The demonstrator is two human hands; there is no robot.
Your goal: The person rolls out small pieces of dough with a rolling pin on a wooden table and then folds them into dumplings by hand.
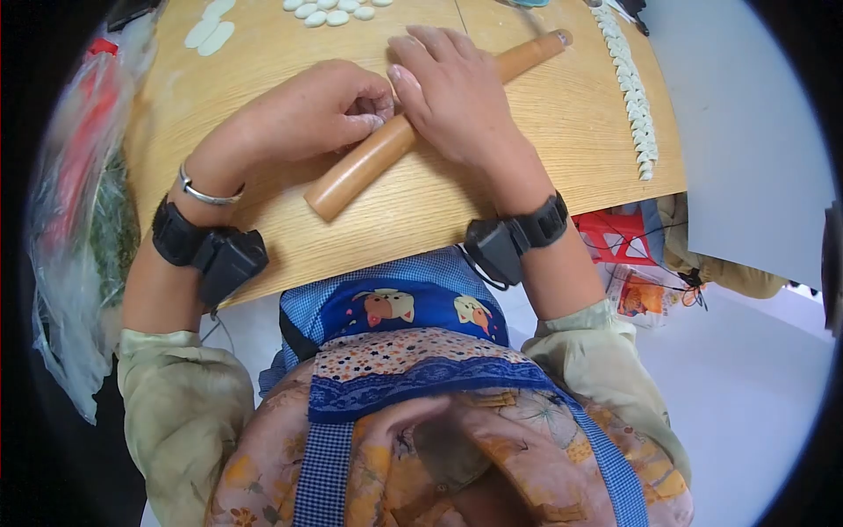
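Observation:
A wooden rolling pin (364, 169) lies slantwise on the table, its near end toward the lower left. My right hand (457, 97) rests over the middle of the pin, palm down, with fingers bent forward across it and the thumb alongside. Close by on the left, my left hand (329, 110) is closed, its thumb and fingers curled together beside the pin. A whitish patch shows at those fingertips, but what they hold is hidden. Flat dough rounds (215, 37) overlap at the back left, and several small dough pieces (338, 18) sit at the back middle.
Along the right edge of the wooden table (562, 149) runs a row of pleated dough pieces (630, 88). A plastic bag (75, 202) hangs at the left edge. Below the right side stands a red plastic stool (615, 235). A teal object (529, 3) is cut off at the top.

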